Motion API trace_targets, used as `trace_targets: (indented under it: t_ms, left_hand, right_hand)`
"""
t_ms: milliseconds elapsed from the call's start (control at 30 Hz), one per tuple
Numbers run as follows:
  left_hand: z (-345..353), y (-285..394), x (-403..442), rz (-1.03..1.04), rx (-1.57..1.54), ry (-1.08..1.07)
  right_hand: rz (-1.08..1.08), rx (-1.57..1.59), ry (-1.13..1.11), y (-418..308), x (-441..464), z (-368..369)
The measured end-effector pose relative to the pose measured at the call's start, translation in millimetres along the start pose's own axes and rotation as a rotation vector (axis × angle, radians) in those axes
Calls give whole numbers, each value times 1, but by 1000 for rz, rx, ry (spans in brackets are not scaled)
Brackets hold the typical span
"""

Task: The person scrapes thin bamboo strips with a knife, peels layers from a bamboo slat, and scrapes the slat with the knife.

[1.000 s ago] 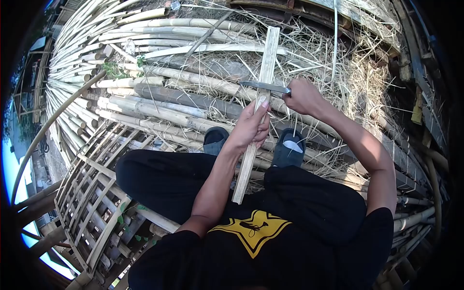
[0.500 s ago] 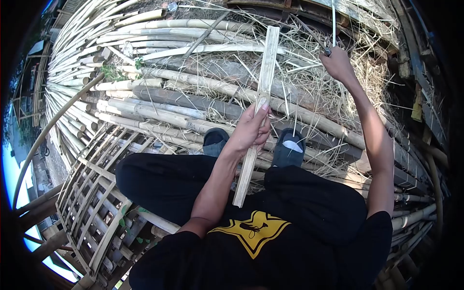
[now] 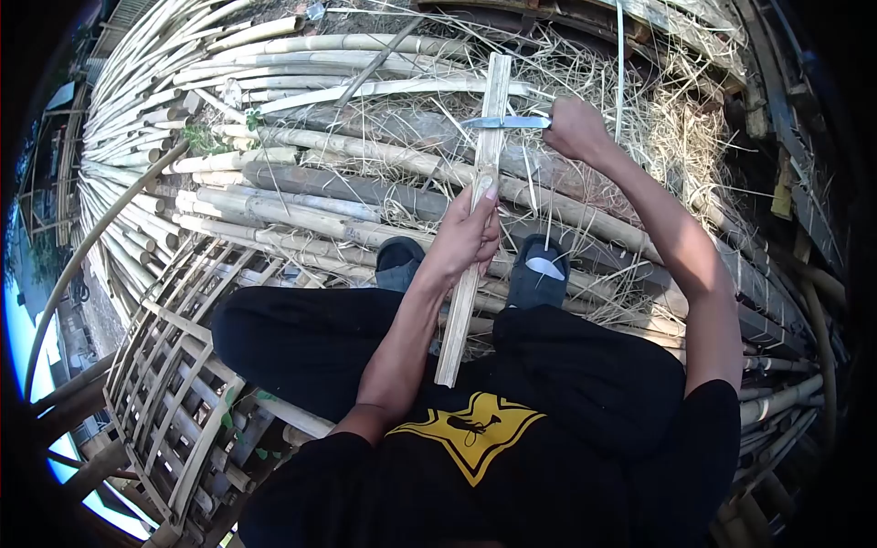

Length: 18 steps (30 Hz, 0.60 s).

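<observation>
- Your left hand point(image 3: 464, 236) is grasping a long, pale slat point(image 3: 491, 151) around its middle, near the centre of the frame, and its thumb point(image 3: 489, 194) is lying along the face you are seeing.
- The slat is running from the upper centre down to the lower centre, leaning slightly, with its top end sitting farther right than its bottom end.
- Your right hand point(image 3: 577, 130) is clenching a knife point(image 3: 525, 121) to the right of the slat, in the upper right part of the frame; your fist is hiding the handle.
- The knife's blade is crossing the slat above your left hand, below the top end, and its tip is sticking out past the slat's left edge. You cannot tell from this view whether the edge is biting in.
- The slat's lower end is hanging just above the yellow star point(image 3: 470, 438) on your black shirt point(image 3: 566, 466), between your bent legs in dark trousers point(image 3: 306, 333).
- Your two dark shoes point(image 3: 539, 279) are resting on either side of the slat, among bamboo poles point(image 3: 301, 215) that are spreading toward the upper left.
- Dry straw and shavings point(image 3: 681, 137) are covering the ground at the upper right.
- A slatted lattice point(image 3: 187, 365) is standing at the lower left.
</observation>
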State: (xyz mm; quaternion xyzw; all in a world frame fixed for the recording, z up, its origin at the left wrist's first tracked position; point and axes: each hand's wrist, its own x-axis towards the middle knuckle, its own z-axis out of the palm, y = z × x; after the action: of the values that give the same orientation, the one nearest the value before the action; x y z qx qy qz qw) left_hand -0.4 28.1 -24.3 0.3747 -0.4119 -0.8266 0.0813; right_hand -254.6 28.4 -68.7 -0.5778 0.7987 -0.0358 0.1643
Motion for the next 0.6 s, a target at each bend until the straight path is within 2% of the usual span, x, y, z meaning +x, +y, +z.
trace_targets:
  t_ms: [67,200,433,500,600]
  left_hand:
    - [2,3,0,-16,-1,-5]
    - [1,3,-2,-31,-25,-35]
    - [4,5,0,-27,-15,-24]
    - [6,8,-19,-67,-3,-60]
    - [-4,12,-23,-74,-19,-68]
  right_hand:
    - [80,-65,38,20,20,-9]
    - [78,-96,88,30,31,-12]
    - [200,-109,34,58,47,-13]
    - [565,166,181,105,53,-34]
    - [599,154,229,144,42,-73]
